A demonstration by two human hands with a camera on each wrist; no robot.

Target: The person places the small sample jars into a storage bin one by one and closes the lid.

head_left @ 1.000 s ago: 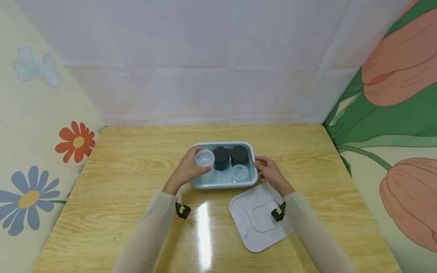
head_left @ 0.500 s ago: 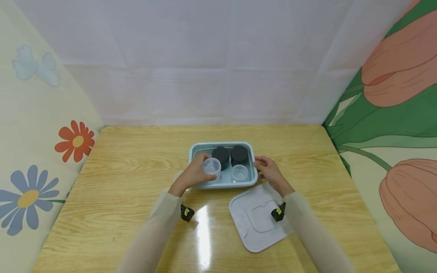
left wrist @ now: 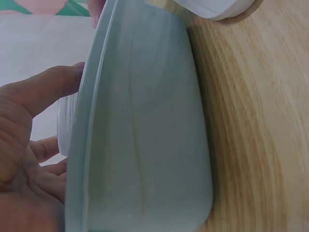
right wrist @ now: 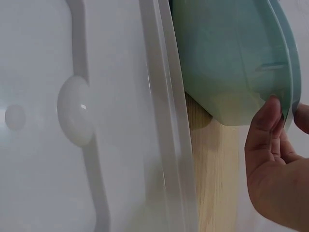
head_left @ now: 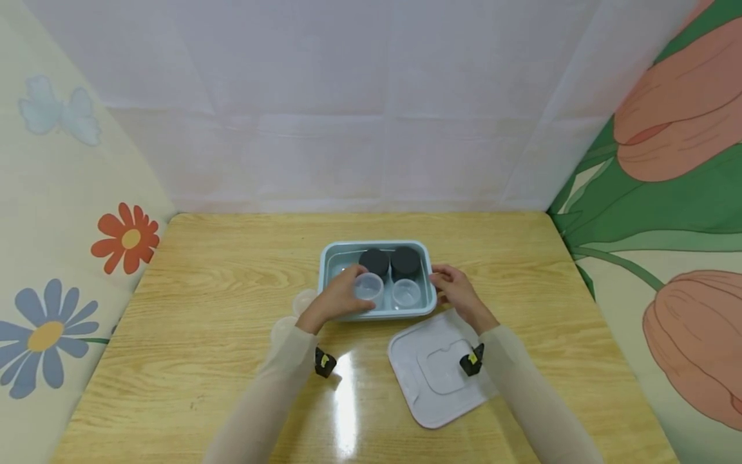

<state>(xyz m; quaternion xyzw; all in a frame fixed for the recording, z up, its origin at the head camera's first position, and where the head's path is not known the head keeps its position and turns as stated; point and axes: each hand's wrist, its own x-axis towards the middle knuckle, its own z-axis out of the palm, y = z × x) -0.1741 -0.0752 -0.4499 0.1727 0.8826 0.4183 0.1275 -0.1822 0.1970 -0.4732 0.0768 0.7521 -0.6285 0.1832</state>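
A light blue tub [head_left: 336, 258] stands on the table with its top uncovered. My left hand [head_left: 338, 298] reaches over its front left and grips a small clear plastic cup [head_left: 368, 286] inside. In the left wrist view the thumb and fingers are round the clear cup [left wrist: 64, 123], mostly hidden behind the tub wall [left wrist: 154, 116]. A second clear cup [head_left: 406, 294] sits to its right in the tub. Behind them are two black round containers [head_left: 374, 262]. My right hand [head_left: 458, 290] pinches the tub's right rim, as the right wrist view shows.
A white rectangular lid [head_left: 437, 370] lies in front of the tub, partly under my right forearm. Two translucent round pieces [head_left: 283, 328] lie beside my left wrist. White cloth [head_left: 371, 161] hangs behind the wooden table [head_left: 232, 258].
My left hand has moved the clear cup right and toward the front, from the tub's left end to beside the other clear cup. The right hand has stayed on the rim.
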